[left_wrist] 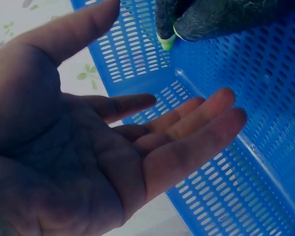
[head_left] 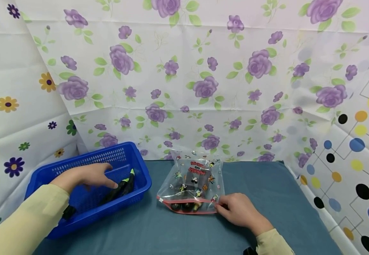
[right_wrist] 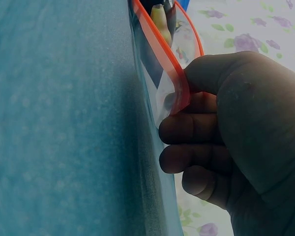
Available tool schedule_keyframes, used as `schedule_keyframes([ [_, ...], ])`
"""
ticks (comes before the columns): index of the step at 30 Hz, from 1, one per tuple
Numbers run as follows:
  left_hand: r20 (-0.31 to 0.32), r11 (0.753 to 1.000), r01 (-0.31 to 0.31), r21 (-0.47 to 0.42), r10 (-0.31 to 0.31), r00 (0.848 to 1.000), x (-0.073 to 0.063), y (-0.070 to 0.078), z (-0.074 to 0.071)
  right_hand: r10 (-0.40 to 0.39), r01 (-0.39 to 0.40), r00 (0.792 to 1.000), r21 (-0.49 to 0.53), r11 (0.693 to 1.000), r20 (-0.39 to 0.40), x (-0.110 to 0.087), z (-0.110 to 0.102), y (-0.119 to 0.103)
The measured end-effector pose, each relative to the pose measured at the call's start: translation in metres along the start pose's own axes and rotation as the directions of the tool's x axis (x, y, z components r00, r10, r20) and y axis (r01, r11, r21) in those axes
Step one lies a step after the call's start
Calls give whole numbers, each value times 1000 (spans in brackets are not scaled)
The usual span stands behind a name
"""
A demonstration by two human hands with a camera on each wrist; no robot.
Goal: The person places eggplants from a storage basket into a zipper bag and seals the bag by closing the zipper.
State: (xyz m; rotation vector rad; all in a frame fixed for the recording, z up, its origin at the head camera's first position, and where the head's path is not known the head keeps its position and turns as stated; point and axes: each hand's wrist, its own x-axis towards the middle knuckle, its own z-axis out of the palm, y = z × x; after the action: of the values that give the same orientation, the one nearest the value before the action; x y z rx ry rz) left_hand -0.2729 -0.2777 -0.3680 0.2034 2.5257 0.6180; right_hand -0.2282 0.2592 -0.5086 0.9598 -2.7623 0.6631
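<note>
My left hand [head_left: 90,175] is over the blue basket [head_left: 143,163], its fingers spread and nothing in its grasp. In the left wrist view its palm [left_wrist: 83,152] faces the camera. Two long dark vegetables with light green tips [head_left: 128,185] lie at the basket's right end, just beyond the thumb. Another dark piece [head_left: 69,211] lies at the near left, partly under the sleeve. My right hand [head_left: 240,210] pinches the right corner of a clear printed zip bag [head_left: 184,177] by its red zip edge [right_wrist: 162,46]. The bag's mouth faces me, with dark round-ended items [head_left: 187,206] and a yellowish stem-like piece [right_wrist: 159,20] inside.
A blue-green cloth [head_left: 267,184] covers the table. Behind it hangs a purple-flowered sheet [head_left: 203,88], with patterned sheets [head_left: 356,164] at both sides. The basket's perforated walls rise around the vegetables, left of the bag.
</note>
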Motion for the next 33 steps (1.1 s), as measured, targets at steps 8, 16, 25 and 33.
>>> schedule_keyframes([
  [8, 80, 999, 23, 25, -25, 997, 4, 4, 7, 10, -11, 1000, 13, 1000, 7, 0, 1, 0],
  [16, 107, 998, 43, 40, -47, 993, 8, 6, 12, 10, -10, 1000, 6, 1000, 2, 0, 1, 1],
  [25, 140, 992, 98, 83, -109, 984, 18, 7, 25, 19, -19, 1000, 9, 1000, 9, -1, -2, -1],
  [33, 164, 979, 134, 152, -159, 973, 21, 7, 32, 12, -12, 1000, 5, 1000, 5, 0, -2, 0],
])
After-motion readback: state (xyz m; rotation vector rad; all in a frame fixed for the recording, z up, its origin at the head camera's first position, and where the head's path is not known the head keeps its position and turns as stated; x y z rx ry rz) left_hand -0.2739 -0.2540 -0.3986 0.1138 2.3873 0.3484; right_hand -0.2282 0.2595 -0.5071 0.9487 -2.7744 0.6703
